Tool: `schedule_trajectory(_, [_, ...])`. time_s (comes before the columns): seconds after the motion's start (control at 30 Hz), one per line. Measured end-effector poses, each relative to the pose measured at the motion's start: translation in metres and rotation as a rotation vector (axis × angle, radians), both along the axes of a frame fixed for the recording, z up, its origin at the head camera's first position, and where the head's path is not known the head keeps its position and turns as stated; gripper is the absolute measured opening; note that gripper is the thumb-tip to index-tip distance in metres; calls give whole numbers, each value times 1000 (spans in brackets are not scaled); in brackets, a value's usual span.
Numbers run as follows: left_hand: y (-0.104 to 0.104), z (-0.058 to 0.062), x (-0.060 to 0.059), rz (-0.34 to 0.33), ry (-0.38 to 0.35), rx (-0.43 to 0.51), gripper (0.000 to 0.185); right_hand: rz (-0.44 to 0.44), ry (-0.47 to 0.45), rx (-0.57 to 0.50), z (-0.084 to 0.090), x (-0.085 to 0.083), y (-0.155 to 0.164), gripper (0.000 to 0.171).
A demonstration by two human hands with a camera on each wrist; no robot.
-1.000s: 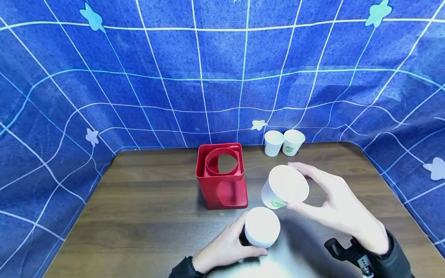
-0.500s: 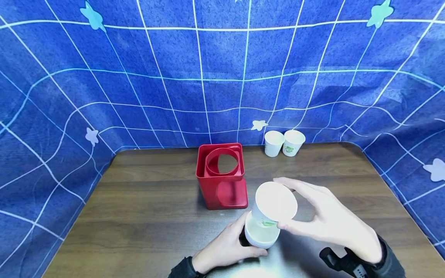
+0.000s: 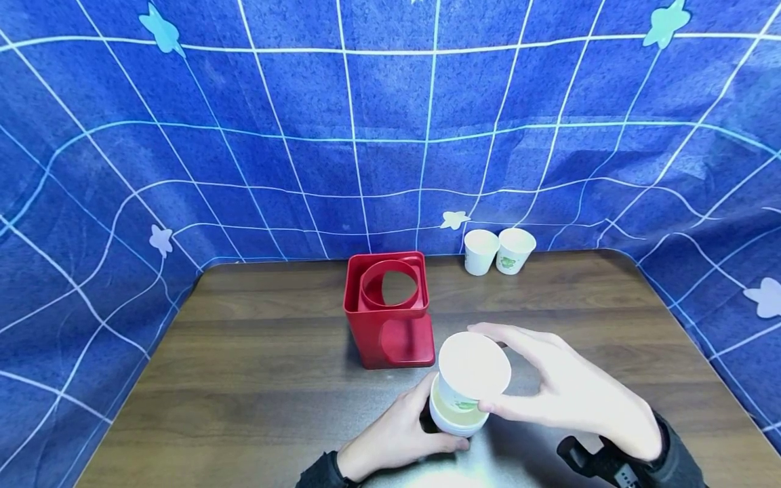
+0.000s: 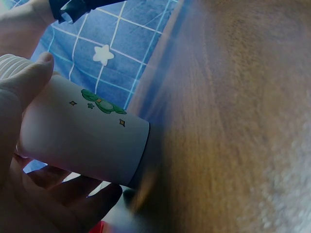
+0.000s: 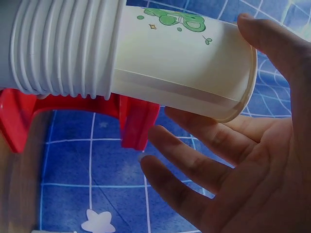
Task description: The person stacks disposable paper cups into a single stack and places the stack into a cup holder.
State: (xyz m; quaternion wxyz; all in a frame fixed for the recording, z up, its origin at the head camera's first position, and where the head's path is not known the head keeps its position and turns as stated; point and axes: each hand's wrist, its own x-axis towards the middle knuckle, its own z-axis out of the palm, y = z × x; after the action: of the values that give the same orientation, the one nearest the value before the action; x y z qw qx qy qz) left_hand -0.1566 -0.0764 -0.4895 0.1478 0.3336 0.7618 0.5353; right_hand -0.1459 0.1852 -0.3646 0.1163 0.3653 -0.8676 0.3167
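Observation:
My left hand grips a stack of white paper cups standing upright on the table near its front. In the left wrist view, fingers and thumb wrap the printed stack. Between the thumb and fingers of my right hand is another paper cup, mouth up, its lower part inside the top of the stack. The right wrist view shows that cup, with a green print, entering above several nested rims. Thumb and index finger hold it near its rim; other fingers extend below.
A red square stand with a round ring is just behind the stack, to the left. Two small paper cups stand side by side at the table's back edge. Blue grid-patterned cloth hangs behind the wooden table.
My right hand has brought its paper cup left and down, from beside the stack into the stack's mouth. The left hand keeps its grip on the stack and stays in place.

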Motion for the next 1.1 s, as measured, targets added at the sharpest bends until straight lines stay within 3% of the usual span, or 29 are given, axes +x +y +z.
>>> schedule_trajectory(0.33, [2,1,-1,-11,7,6,82,-23,-105,83,-1,1,0,67])
schedule_trajectory(0.63, [2,1,-1,-13,4,11,86,5,-138,123,-5,0,-1,63])
schedule_trajectory(1.1, [1,-1,1,16,16,1,85,74,-281,159,-13,-5,-10,59])
